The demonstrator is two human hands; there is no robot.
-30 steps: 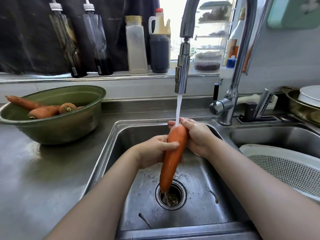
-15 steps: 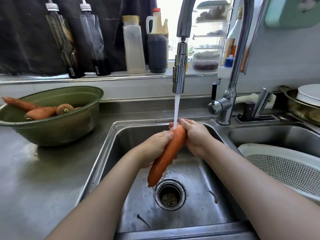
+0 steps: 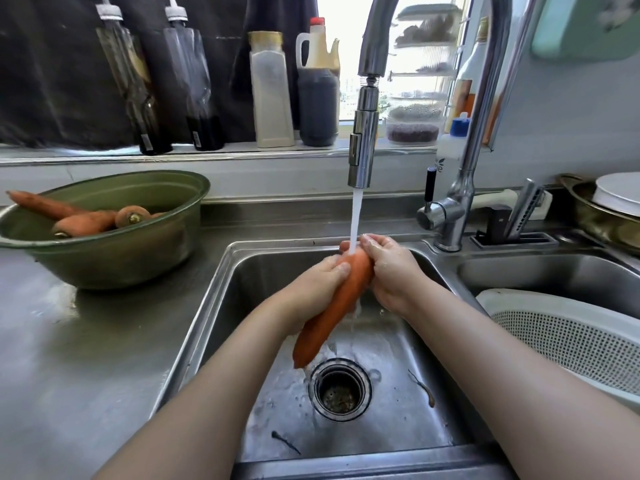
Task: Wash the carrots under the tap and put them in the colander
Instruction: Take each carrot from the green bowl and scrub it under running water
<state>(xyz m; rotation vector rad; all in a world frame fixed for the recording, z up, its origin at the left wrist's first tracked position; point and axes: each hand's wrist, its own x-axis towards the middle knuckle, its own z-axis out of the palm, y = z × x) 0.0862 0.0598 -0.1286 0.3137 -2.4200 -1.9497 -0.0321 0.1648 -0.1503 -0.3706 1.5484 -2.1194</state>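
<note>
Slippage is what I fear: left hand (image 3: 317, 289) and right hand (image 3: 391, 271) both curl round the thick end of the wet carrot (image 3: 332, 310) under the tap (image 3: 362, 150), its tip above the drain (image 3: 341, 389), so a loose grip could drop it short of the colander (image 3: 571, 341).

Bare forearms (image 3: 207, 393), L hand (image 3: 311, 289) & R hand (image 3: 391, 271) wet, glistening

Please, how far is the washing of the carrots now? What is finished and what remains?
Done: nothing yet that shows; the visible part of the white colander holds nothing. In hand: the left hand and the right hand grip one carrot under the running water from the tap. Left: at least three carrots lie in the green bowl, to wash and move over.
</note>
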